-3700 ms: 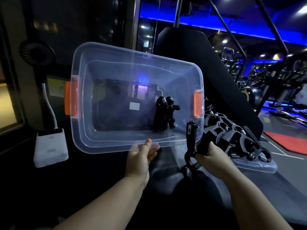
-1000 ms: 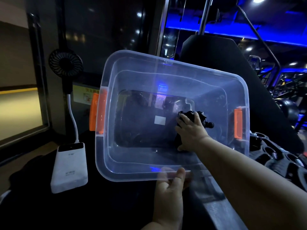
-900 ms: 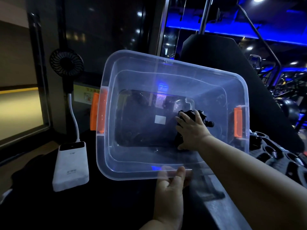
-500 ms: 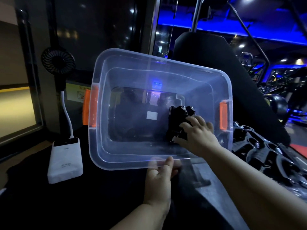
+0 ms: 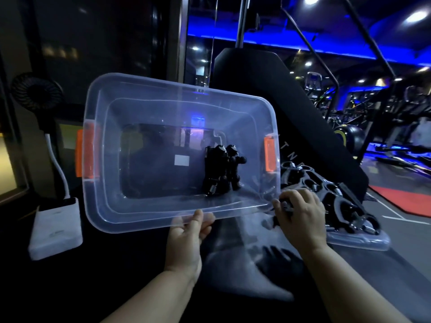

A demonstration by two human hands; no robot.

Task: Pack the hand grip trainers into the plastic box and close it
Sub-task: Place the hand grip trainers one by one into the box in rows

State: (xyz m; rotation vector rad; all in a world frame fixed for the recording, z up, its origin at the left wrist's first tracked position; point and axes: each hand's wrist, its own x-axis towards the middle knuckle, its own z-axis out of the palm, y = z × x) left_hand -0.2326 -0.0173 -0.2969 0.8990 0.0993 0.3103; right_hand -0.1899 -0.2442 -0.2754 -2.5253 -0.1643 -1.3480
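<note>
Right grip [image 5: 300, 212] back out of the box [image 5: 100, 201], around a trainer [image 5: 286, 207]; left grip [image 5: 186, 238] around its rim; dark surface [image 5: 116, 276], blue-lit gym [image 5: 373, 101].

The right hand [image 5: 300, 213] has withdrawn from the box [image 5: 140, 226], leaving the packed trainers [image 5: 221, 169] inside at its right. It now curls onto a loose trainer [image 5: 285, 206] outside, near right.

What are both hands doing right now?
Left hand: holding the plastic box by its near rim.
Right hand: gripping a black grip trainer.
</note>
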